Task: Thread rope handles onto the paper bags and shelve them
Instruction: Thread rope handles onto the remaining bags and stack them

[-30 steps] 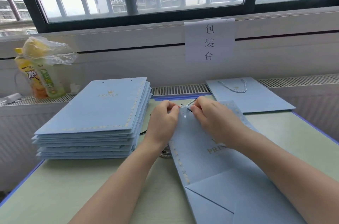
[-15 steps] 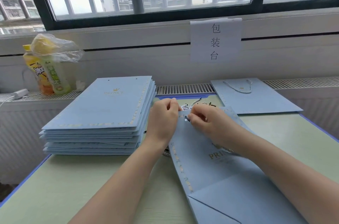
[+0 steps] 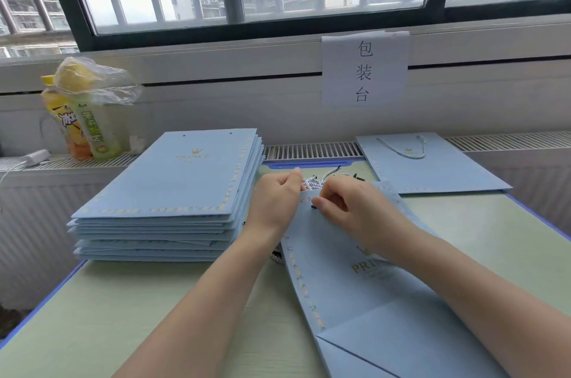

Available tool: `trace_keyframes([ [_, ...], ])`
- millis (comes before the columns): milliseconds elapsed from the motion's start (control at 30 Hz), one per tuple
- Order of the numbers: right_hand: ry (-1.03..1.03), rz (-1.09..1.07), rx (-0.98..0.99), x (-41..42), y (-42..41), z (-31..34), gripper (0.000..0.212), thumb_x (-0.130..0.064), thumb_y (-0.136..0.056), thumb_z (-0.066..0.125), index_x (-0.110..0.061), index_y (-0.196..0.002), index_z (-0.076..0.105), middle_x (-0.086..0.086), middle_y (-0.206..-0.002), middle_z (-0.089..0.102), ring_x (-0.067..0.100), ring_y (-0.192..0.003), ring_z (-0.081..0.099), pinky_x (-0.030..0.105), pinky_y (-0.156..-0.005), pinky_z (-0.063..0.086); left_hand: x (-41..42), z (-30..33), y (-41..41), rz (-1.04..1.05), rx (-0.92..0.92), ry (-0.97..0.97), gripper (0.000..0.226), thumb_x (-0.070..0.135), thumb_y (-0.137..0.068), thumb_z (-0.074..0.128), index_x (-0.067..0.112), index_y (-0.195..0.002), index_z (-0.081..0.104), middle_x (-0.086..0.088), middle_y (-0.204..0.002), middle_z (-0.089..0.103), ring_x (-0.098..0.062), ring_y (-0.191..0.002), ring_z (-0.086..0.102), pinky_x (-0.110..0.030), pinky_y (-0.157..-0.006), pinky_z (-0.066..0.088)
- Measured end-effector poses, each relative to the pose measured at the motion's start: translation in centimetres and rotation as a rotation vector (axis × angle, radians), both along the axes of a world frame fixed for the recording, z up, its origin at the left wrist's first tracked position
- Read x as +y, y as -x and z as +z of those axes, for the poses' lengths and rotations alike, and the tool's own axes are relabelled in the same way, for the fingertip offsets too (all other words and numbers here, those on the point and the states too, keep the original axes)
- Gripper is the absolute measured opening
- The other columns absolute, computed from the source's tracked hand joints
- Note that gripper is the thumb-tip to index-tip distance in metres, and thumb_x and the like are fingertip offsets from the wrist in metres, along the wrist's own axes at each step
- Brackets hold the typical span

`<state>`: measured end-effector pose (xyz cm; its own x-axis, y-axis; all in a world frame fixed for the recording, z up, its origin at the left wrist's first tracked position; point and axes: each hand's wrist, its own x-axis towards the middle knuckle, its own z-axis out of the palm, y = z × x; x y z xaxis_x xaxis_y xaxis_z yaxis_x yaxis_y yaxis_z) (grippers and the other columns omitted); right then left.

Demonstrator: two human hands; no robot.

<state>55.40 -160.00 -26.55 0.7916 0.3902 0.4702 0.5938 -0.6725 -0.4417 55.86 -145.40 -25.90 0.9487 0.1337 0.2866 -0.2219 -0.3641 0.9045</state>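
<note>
A flat pale-blue paper bag point(image 3: 364, 278) at six o'clock on the green table point(image 3: 92, 315) is pinched at its top edge by the left hand point(image 3: 278, 198); the white twisted rope handle point(image 3: 315, 182), now drawn further out, is gripped by the right hand point(image 3: 346, 204).

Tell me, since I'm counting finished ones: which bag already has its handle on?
The single bag lying far right by the radiator grille; a rope loop lies on it.
</note>
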Motion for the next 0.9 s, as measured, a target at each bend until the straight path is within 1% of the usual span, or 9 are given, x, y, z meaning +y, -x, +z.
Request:
trace_keyframes([
  [100, -0.005, -0.021, -0.055, 0.1, 0.3, 0.2, 0.021, -0.034, -0.093, 0.054, -0.017, -0.081, 0.048, -0.008, -0.071, 0.050, 0.011, -0.068, 0.047, 0.028, -0.063, 0.040, 0.2, 0.4, -0.1, -0.057, 0.056, 0.042, 0.057, 0.033, -0.099, 0.042, -0.015, -0.073, 0.056, -0.015, -0.066, 0.049, -0.021, -0.060, 0.044, -0.033, -0.063, 0.037],
  [267, 0.022, -0.043, -0.120, 0.3, 0.7, 0.4, 0.021, -0.038, -0.093, 0.053, -0.021, -0.084, 0.044, -0.013, -0.068, 0.046, 0.005, -0.063, 0.043, 0.028, -0.060, 0.038, 0.4, 1.0, 0.3, -0.101, 0.026, 0.046, 0.056, 0.034, -0.099, 0.044, -0.007, -0.063, 0.053, -0.015, -0.060, 0.044, -0.023, -0.054, 0.039, -0.028, -0.057, 0.035],
  [400, 0.039, -0.001, -0.034, 0.3, 0.8, 0.4, 0.019, -0.036, -0.095, 0.049, -0.019, -0.087, 0.046, -0.014, -0.071, 0.046, 0.005, -0.066, 0.043, 0.030, -0.065, 0.039, 0.6, 0.8, 0.3, -0.100, 0.010, -0.009, 0.048, 0.028, -0.099, 0.046, 0.002, -0.059, 0.046, -0.008, -0.054, 0.029, -0.019, -0.051, 0.025, -0.027, -0.057, 0.030],
  [500, 0.005, 0.027, 0.056, 0.2, 0.8, 0.8, 0.018, -0.032, -0.098, 0.045, -0.017, -0.087, 0.048, -0.013, -0.074, 0.048, 0.008, -0.069, 0.044, 0.023, -0.065, 0.036, 0.6, 0.6, 0.2, -0.097, -0.008, -0.037, 0.051, 0.025, -0.099, 0.047, 0.006, -0.053, 0.036, -0.005, -0.053, 0.025, -0.017, -0.051, 0.021, -0.027, -0.052, 0.026],
  [567, -0.050, 0.063, 0.134, 0.0, 0.8, 1.3, 0.017, -0.030, -0.097, 0.049, -0.018, -0.085, 0.051, -0.010, -0.074, 0.050, 0.006, -0.066, 0.044, 0.020, -0.063, 0.035, 0.7, 0.5, 0.2, -0.092, -0.027, -0.037, 0.056, 0.025, -0.099, 0.047, 0.015, -0.049, 0.025, 0.000, -0.048, 0.022, -0.015, -0.046, 0.018, -0.028, -0.056, 0.027],
  [633, -0.059, 0.094, 0.209, -0.3, 0.8, 1.9, 0.014, -0.030, -0.093, 0.056, -0.019, -0.084, 0.054, -0.005, -0.079, 0.055, 0.008, -0.070, 0.047, 0.022, -0.067, 0.040, 0.7, 0.5, 0.2, -0.084, -0.058, -0.046, 0.059, 0.024, -0.099, 0.048, 0.020, -0.047, 0.020, 0.007, -0.043, 0.020, -0.010, -0.041, 0.016, -0.029, -0.058, 0.028],
  [700, -0.019, 0.107, 0.297, -0.6, 1.0, 2.5, 0.012, -0.032, -0.090, 0.061, -0.022, -0.086, 0.056, -0.005, -0.085, 0.059, 0.006, -0.072, 0.050, 0.019, -0.068, 0.042, 0.5, 0.4, 0.2, -0.068, -0.108, -0.082, 0.060, 0.023, -0.099, 0.049, 0.022, -0.047, 0.019, 0.012, -0.041, 0.017, -0.007, -0.040, 0.013, -0.029, -0.056, 0.025],
  [767, 0.075, 0.108, 0.369, -1.0, 1.2, 3.0, 0.011, -0.031, -0.088, 0.063, -0.025, -0.084, 0.054, -0.010, -0.083, 0.056, -0.002, -0.066, 0.048, 0.011, -0.061, 0.038, 0.4, 0.3, 0.3, -0.036, -0.175, -0.131, 0.059, 0.023, -0.098, 0.051, 0.022, -0.049, 0.018, 0.010, -0.040, 0.015, -0.009, -0.041, 0.014, -0.028, -0.052, 0.020],
  [900, 0.166, 0.072, 0.391, -0.9, 1.6, 3.1, 0.012, -0.031, -0.088, 0.060, -0.023, -0.081, 0.056, -0.012, -0.072, 0.053, 0.000, -0.061, 0.046, 0.016, -0.059, 0.037, 0.6, 0.1, 0.1, 0.042, -0.255, -0.178, 0.059, 0.024, -0.095, 0.055, 0.021, -0.048, 0.018, 0.006, -0.040, 0.016, -0.011, -0.044, 0.015, -0.026, -0.047, 0.014],
])
